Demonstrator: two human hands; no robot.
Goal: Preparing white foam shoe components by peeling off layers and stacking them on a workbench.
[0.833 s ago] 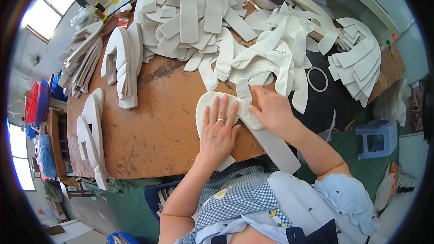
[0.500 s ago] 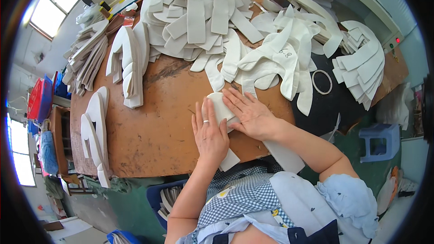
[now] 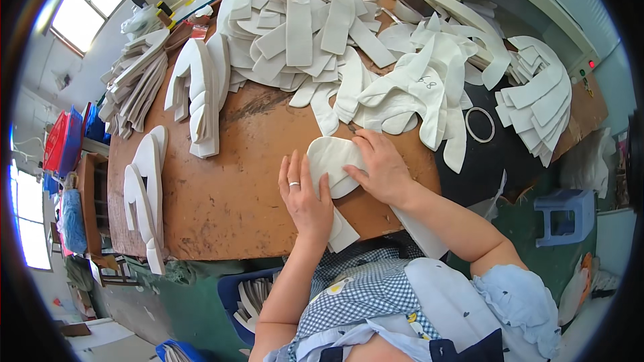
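A white U-shaped foam-like pad [image 3: 333, 154] lies on the brown table in front of me, its curved end pointing away and its legs reaching toward the near edge. My left hand [image 3: 308, 198] rests along the pad's left side, fingers stretched out and thumb on its surface. On the other side, my right hand [image 3: 384, 169] lies over the right edge, fingers slightly bent near the far curve and thumb apart on top. One pad leg [image 3: 345, 229] shows below my left hand; another white strip [image 3: 419, 231] shows under my right forearm.
A large heap of white pads [image 3: 288, 27] covers the back of the table [image 3: 235, 208]. Soft white pieces [image 3: 416, 94] and a white ring [image 3: 479, 125] lie to the right. More pads [image 3: 149, 181] stand at left. A blue stool [image 3: 565, 218] is on the floor.
My hands have spread apart on the pad, uncovering more of its curved end. My right hand has shifted right, with its fingers more bent. The view has also shifted slightly.
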